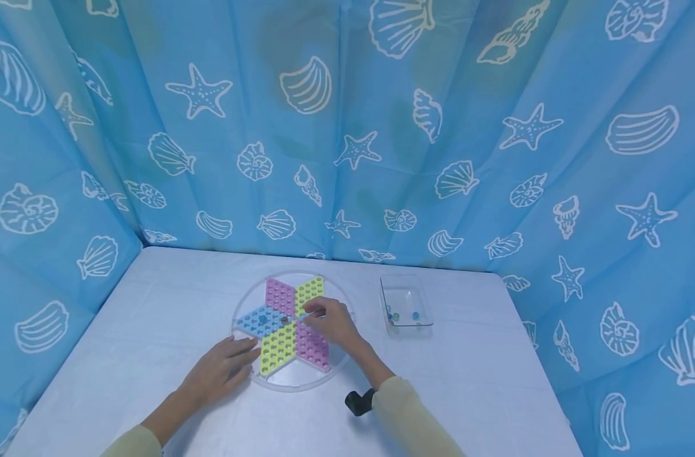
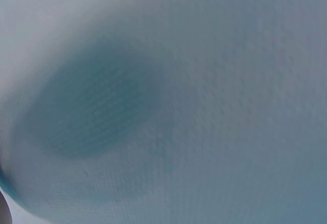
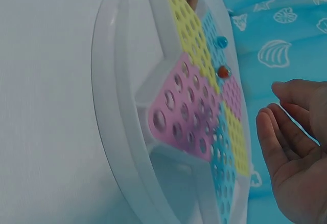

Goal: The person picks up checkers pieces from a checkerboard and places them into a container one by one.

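Note:
A round white Chinese checkers board (image 1: 296, 386) with a star of pink, yellow and blue hole-filled sections lies on the table. A blue marble (image 3: 221, 42) sits in the left blue section, and a reddish-brown marble (image 3: 224, 72) lies near the star's centre. My right hand (image 1: 332, 324) hovers over the right side of the star; in the right wrist view its thumb and fingertips are apart with nothing visible between them. At the board's left edge, my left hand (image 1: 224, 368) rests with relaxed fingers. Blurred pale fabric fills the left wrist view, hiding that hand's work.
To the right of the board stands a clear rectangular container (image 1: 405, 295) holding several blue and green marbles. A black device (image 1: 358, 402) sticks out by my right wrist. A blue curtain (image 1: 347, 190) with shell prints surrounds the white-covered table (image 1: 467, 393).

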